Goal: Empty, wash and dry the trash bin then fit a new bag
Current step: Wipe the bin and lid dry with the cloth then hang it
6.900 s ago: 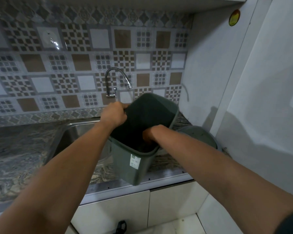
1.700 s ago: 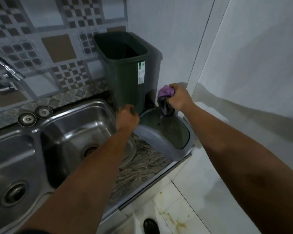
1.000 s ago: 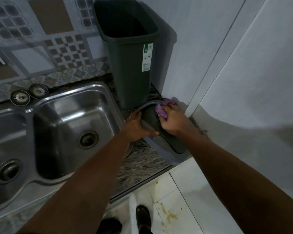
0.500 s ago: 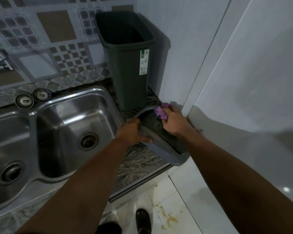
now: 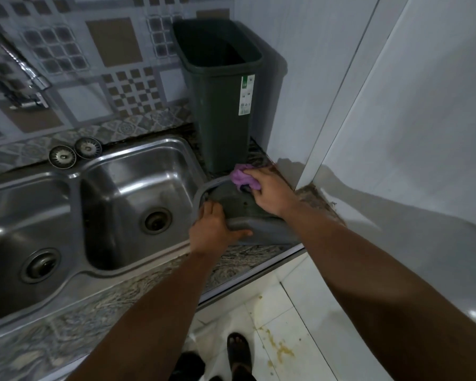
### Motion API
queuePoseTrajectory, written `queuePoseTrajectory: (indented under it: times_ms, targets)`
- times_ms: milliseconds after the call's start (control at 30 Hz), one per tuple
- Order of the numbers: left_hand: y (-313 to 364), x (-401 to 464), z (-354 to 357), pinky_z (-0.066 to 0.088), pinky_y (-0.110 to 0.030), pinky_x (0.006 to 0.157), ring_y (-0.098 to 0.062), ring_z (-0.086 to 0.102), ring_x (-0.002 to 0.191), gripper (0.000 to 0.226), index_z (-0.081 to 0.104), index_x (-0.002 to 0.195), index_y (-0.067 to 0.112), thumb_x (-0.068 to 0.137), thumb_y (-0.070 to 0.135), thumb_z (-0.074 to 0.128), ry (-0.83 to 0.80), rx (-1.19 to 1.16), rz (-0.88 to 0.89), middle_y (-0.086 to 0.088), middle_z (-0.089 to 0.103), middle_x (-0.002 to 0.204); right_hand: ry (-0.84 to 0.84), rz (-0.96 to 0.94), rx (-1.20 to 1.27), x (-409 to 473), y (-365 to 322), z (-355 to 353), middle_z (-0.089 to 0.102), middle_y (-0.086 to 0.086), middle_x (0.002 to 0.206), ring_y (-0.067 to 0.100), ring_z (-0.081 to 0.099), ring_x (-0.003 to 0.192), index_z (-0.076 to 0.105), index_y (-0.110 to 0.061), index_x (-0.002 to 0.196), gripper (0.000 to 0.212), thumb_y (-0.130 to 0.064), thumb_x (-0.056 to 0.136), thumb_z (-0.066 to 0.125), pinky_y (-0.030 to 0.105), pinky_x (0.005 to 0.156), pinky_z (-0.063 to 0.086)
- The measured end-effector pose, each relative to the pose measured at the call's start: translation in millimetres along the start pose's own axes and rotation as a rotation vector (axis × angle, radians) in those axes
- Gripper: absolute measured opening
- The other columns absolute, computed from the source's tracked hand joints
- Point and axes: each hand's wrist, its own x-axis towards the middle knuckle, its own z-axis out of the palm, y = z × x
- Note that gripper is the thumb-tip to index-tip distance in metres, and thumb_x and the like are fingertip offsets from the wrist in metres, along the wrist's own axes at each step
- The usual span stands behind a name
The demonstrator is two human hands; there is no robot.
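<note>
Double steel sink (image 5: 74,188) set in a marbled counter (image 5: 231,259), two strainer plugs (image 5: 62,156) behind it by patterned wall tiles (image 5: 113,42), chrome tap (image 5: 25,86) at left, stained white floor tiles (image 5: 280,350)

Dark green bin (image 5: 220,111), grey lid (image 5: 261,229), purple cloth (image 5: 241,178), steel-silver sink (image 5: 116,193), brown-and-white checkered wall tiles (image 5: 121,64).

One dark green trash bin (image 5: 220,105) stands on the counter, with one white label (image 5: 246,94) on its side. One grey bin lid (image 5: 259,229), one purple cloth (image 5: 241,178). Two hands: the left hand (image 5: 213,232) and the right hand (image 5: 270,192). Two sink basins (image 5: 138,193), each with one drain. Two loose strainers (image 5: 62,156) sit behind them. One tap (image 5: 25,83).
</note>
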Motion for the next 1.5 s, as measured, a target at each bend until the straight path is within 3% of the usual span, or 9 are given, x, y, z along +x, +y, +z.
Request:
queuePoseTrajectory:
  times_ms: [267,400,567,767,967,1133,1233,1367,1500]
  targets:
    - [-37,-3,-4,0.023,-0.056,0.123,-0.031,0.007,0.157,0.131,0.01,0.161,0.034,0.057,0.1,0.052,-0.072,-0.13,-0.048,-0.003,0.005,0.171,0.207,0.08,-0.029,-13,-15,-16,0.066,0.01,0.127,0.027,0.064,0.111,0.062,-0.016,0.135,0.04,-0.015,0.095,0.062,0.037,0.1,0.053]
    - [-51,8,3,0.009,-0.051,0.127,-0.031,-0.005,0.158,0.13,-0.002,0.164,0.024,0.067,0.096,0.046,-0.206,-0.315,-0.156,-0.008,-0.008,0.172,0.121,-0.001,-0.277,-41,-25,36,0.057,0.012,0.136,0.032,0.056,0.123,0.054,-0.021,0.145,0.053,-0.046,0.099,0.051,0.047,0.106,0.047]
    - [-51,2,12,0.001,-0.048,0.126,-0.028,-0.015,0.157,0.121,-0.007,0.164,0.021,0.075,0.087,0.042,-0.215,-0.36,-0.161,-0.006,-0.015,0.171,0.167,-0.179,-0.367,-52,5,46,0.054,0.016,0.141,0.037,0.055,0.125,0.055,-0.022,0.146,0.046,-0.034,0.101,0.055,0.054,0.103,0.048]
    - [-50,-5,20,0.004,-0.056,0.123,-0.027,-0.019,0.156,0.11,-0.016,0.16,0.036,0.081,0.087,0.042,-0.189,-0.412,-0.148,0.001,-0.018,0.17,0.163,0.608,-0.099,-60,21,36,0.052,0.018,0.14,0.042,0.064,0.107,0.055,-0.026,0.14,0.047,-0.022,0.094,0.059,0.045,0.094,0.054]
    - [-50,-8,25,0.01,-0.058,0.123,-0.029,-0.011,0.157,0.114,-0.012,0.16,0.037,0.077,0.092,0.042,-0.118,-0.45,-0.156,-0.002,-0.009,0.171,0.501,0.143,-0.113,-73,-10,70,0.063,0.005,0.118,0.024,0.057,0.106,0.066,-0.017,0.114,0.029,-0.039,0.095,0.064,0.038,0.083,0.052]
    - [-51,-9,26,0.007,-0.056,0.126,-0.029,-0.012,0.157,0.122,-0.006,0.163,0.03,0.068,0.096,0.034,-0.131,-0.44,-0.16,-0.004,-0.009,0.172,0.254,-0.118,-0.186,-67,-33,70,0.059,0.006,0.126,0.025,0.051,0.115,0.049,-0.022,0.148,0.06,-0.034,0.092,0.065,0.042,0.093,0.047]
    - [-52,-10,24,0.006,-0.052,0.125,-0.029,-0.012,0.157,0.112,0.004,0.163,0.031,0.077,0.091,0.044,-0.145,-0.447,-0.158,-0.003,-0.009,0.172,0.245,-0.186,-0.369,-60,-23,59,0.056,0.006,0.116,0.028,0.052,0.105,0.063,-0.028,0.138,0.052,-0.04,0.087,0.065,0.044,0.082,0.048]
    - [-52,-9,23,0.008,-0.06,0.122,-0.032,-0.013,0.156,0.104,-0.007,0.159,0.048,0.08,0.088,0.047,-0.18,-0.456,-0.147,0.003,-0.015,0.171,0.334,0.201,-0.231,-61,17,41,0.055,0.009,0.126,0.027,0.055,0.112,0.063,-0.021,0.119,0.039,-0.047,0.091,0.066,0.039,0.086,0.054]
    - [-58,-13,23,0.018,-0.063,0.122,-0.031,-0.001,0.158,0.117,-0.01,0.156,0.054,0.066,0.092,0.056,-0.125,-0.554,-0.091,0.004,-0.004,0.171,0.339,0.532,0.054,-69,25,42,0.069,0.017,0.112,0.039,0.068,0.098,0.051,-0.015,0.138,0.042,-0.032,0.101,0.06,0.035,0.081,0.048]
